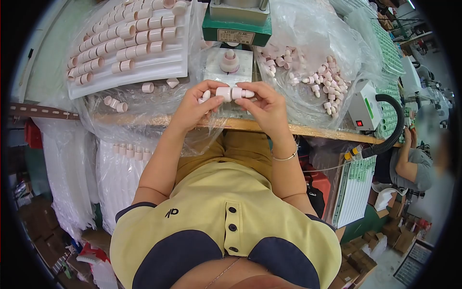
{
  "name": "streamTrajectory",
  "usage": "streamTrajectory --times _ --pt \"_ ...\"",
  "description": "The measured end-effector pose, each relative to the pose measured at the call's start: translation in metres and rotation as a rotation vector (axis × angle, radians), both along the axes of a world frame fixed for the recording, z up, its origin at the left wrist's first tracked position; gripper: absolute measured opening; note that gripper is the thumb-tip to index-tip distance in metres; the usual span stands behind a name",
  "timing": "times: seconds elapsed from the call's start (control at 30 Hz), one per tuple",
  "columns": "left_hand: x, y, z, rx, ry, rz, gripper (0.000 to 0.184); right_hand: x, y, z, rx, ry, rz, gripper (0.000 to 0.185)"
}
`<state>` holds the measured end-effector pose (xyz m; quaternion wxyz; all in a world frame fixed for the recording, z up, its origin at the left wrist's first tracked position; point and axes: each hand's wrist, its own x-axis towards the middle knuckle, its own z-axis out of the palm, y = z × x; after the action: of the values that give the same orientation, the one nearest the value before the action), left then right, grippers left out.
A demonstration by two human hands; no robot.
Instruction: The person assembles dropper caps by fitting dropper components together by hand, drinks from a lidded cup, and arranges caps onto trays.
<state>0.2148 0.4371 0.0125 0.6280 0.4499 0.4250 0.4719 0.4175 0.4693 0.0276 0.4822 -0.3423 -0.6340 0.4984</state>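
My left hand (195, 107) grips a short, pale pink cylindrical cap (223, 93) between thumb and fingertips. A small white rounded piece (206, 96) also shows among its fingers. My right hand (270, 107) pinches a smaller pink collar with a white rounded tip (242, 93), tip pointing right. The two parts are held end to end; whether they touch I cannot tell. Just beyond my hands, another pink piece (229, 61) stands upright on the metal base of a green bench press (236, 32).
Rows of pink caps lie on a white tray (130, 65) at left, with several loose caps (115, 103) before it. A pile of white-tipped collars (327, 84) lies on plastic sheeting at right. Beyond are a white box with a black hose (365, 106) and a co-worker (411, 164).
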Motion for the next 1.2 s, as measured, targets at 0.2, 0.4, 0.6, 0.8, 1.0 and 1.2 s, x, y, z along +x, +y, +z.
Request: streamTrajectory --times 0.2,0.4,0.6,0.8,1.0,1.2 --pt "0.006 0.005 -0.016 -0.089 -0.405 0.046 0.037 -0.003 -0.02 0.012 0.172 -0.205 0.027 0.024" --pt "0.036 -0.001 -0.019 -0.124 -0.397 0.275 0.03 -0.015 -0.024 -0.005 0.408 -0.242 -0.154 0.026" --pt "0.028 -0.003 -0.014 -0.148 -0.39 0.158 0.028 -0.011 -0.029 0.001 0.408 -0.183 -0.216 0.027" --pt "0.036 -0.011 -0.01 -0.123 -0.282 0.093 0.036 -0.004 -0.022 0.004 0.499 -0.256 -0.262 0.028" --pt "0.018 -0.007 -0.018 -0.115 -0.126 0.053 0.03 0.008 -0.014 -0.002 0.478 -0.317 -0.184 0.024" --pt "0.022 -0.007 0.0 0.231 0.069 0.145 0.034 0.004 -0.015 -0.008 0.176 -0.236 -0.137 0.017"
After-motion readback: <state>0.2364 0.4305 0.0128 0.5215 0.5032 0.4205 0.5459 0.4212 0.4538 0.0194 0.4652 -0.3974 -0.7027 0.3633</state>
